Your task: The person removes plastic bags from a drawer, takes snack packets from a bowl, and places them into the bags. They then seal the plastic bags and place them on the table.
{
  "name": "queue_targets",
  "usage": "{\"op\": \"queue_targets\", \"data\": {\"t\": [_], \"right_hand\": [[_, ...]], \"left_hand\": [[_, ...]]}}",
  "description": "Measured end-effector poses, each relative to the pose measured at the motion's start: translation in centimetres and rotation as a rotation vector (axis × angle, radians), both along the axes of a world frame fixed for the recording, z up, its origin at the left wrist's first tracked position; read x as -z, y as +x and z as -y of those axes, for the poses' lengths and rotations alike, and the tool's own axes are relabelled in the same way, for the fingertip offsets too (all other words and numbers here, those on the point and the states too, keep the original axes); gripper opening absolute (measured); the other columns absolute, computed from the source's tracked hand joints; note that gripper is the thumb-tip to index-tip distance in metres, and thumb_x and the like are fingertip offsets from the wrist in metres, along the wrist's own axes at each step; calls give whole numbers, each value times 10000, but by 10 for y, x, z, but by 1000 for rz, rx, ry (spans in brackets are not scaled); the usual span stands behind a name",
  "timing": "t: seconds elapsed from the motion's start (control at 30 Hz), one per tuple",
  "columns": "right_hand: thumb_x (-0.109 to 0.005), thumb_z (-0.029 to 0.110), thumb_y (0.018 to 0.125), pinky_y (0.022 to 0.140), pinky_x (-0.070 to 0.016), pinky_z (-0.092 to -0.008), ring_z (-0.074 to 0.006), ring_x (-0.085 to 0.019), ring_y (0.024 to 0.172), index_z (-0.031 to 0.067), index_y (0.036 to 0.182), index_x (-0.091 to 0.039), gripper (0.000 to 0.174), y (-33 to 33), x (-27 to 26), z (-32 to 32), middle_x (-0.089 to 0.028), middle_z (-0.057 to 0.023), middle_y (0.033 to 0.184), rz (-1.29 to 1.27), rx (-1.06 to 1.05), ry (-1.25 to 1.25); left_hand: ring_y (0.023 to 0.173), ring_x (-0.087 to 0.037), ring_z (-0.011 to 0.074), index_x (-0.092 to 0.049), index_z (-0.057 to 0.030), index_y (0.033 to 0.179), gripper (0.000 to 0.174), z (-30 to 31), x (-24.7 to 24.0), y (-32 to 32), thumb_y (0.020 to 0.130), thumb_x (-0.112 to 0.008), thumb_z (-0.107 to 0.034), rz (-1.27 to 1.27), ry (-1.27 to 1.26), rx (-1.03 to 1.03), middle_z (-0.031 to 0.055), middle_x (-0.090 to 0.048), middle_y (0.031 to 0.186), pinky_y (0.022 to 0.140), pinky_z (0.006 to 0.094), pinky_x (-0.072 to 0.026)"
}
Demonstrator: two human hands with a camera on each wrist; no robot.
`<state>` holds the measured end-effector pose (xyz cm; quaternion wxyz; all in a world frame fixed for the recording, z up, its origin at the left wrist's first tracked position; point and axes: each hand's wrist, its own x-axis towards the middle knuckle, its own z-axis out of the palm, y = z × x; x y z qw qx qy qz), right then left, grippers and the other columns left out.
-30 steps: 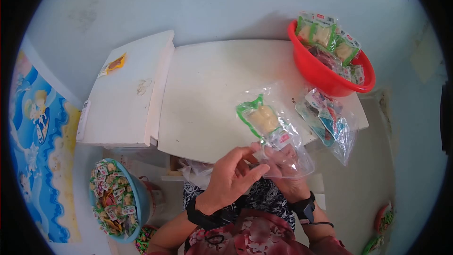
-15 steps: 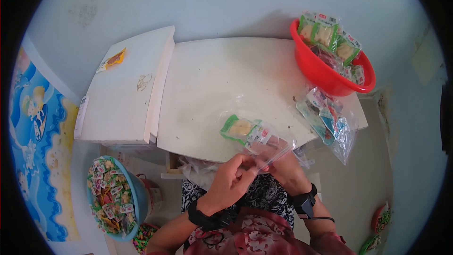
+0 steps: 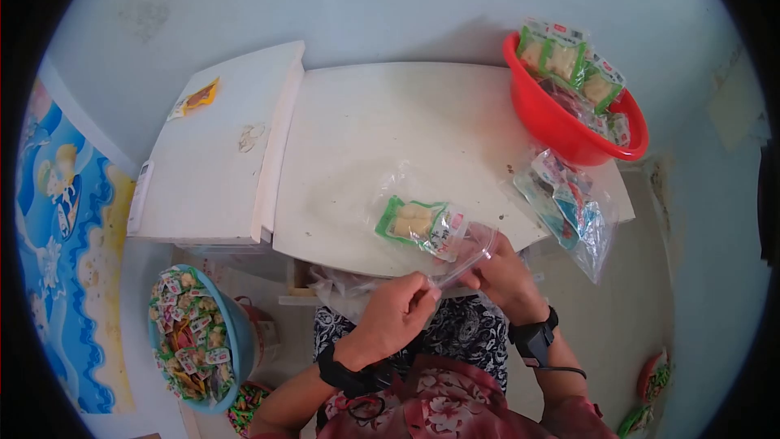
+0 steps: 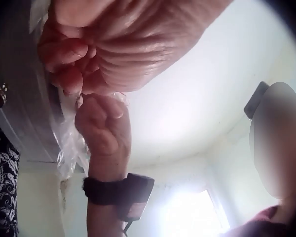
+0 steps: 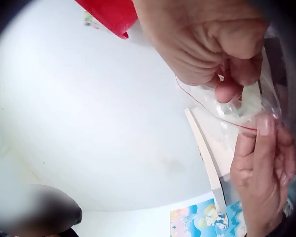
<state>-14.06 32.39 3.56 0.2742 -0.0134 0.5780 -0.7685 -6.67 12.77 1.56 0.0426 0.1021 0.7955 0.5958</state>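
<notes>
A clear zip bag (image 3: 465,262) with a red line along its mouth is held between my two hands, low over the table's front edge. Inside it lies a green-edged snack packet (image 3: 414,223) with pale pieces showing through its window. My left hand (image 3: 390,315) pinches one end of the bag's mouth between thumb and fingers; the right wrist view shows this left hand (image 5: 264,173) on the red line. At the other end my right hand (image 3: 505,275) grips the bag with curled fingers. Part of its grip is hidden under the right hand (image 5: 212,44) in its own wrist view.
A red basin (image 3: 561,126) of similar packets stands at the table's back right, with bagged blue packets (image 3: 565,199) before it. A raised white board (image 3: 219,154) at left bears a small yellow packet (image 3: 201,96). A blue tub (image 3: 231,341) full of packets stands below left.
The bag has come down and left with its packet, from raised and tilted to lying low over the table. My hands have moved apart along its mouth, the right one shifting rightward.
</notes>
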Motion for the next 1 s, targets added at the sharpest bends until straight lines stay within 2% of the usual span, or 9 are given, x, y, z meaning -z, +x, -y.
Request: {"op": "queue_targets", "data": {"t": [0.2,0.27,0.4,0.53,0.6,0.63,0.67,0.83,1.0], "right_hand": [[-688,186,997,565,-492,-237,-86,-598,597,-41,1250,-618,346,1,1,16,-735,-106,908,-26,-199,-27],[-705,196,987,626,-524,-252,-107,-653,697,-42,1233,-612,354,-6,-9,19,-735,-101,932,-181,-257,184],[-719,176,953,485,-461,-260,-112,-576,510,-56,1236,-562,398,-8,37,15,-705,-89,837,-915,-89,366],[-689,85,958,464,-472,-277,-150,-641,538,-65,1322,-494,439,4,10,0,-684,-100,805,-456,-1,338],[-674,67,965,459,-475,-276,-147,-646,537,-66,1346,-482,447,3,1,1,-678,-100,800,-499,38,369],[-731,90,940,741,-569,-319,-192,-721,861,-32,1361,-511,491,4,-23,5,-735,-131,953,-306,17,472],[-728,111,925,722,-568,-361,-257,-720,832,-24,1346,-533,483,4,-17,9,-731,-165,950,-480,54,575],[-748,206,856,791,-547,-477,-452,-676,929,30,1238,-653,431,-3,0,24,-707,-256,990,-835,170,835],[-744,196,858,762,-545,-451,-420,-694,888,50,1101,-710,286,-15,4,27,-717,-219,913,-794,205,748]], "left_hand": [[574,-512,184,-674,-2,1040,137,-9,-9,-2,983,-638,-121,-30,-3,176,107,-595,710,560,337,-421],[575,-522,207,-684,-8,1058,161,-9,-3,-5,982,-646,-144,-66,-43,204,115,-603,715,567,347,-431],[583,-533,188,-672,3,990,176,4,-13,1,980,-671,-173,-48,-152,245,101,-600,697,572,338,-444],[581,-580,223,-627,-29,914,218,34,-52,6,956,-722,-220,-14,-172,48,84,-615,674,601,350,-483],[686,-552,55,-642,-14,970,184,51,-57,-8,953,-728,-175,-66,-255,-242,32,-656,774,600,244,-454],[719,-571,63,-648,-16,1059,216,62,-53,-22,950,-731,-182,-166,-303,-327,29,-680,830,624,243,-466],[752,-590,71,-653,-17,1148,277,71,-44,-39,947,-734,-189,-268,-349,-416,27,-704,885,647,243,-477],[810,-639,104,-538,28,1410,508,86,-17,-98,947,-700,-105,-135,-190,-316,66,-740,960,730,263,-511],[826,-680,119,-532,56,1421,520,82,-16,-104,931,-687,-31,45,47,-192,83,-750,882,805,255,-528]]}}
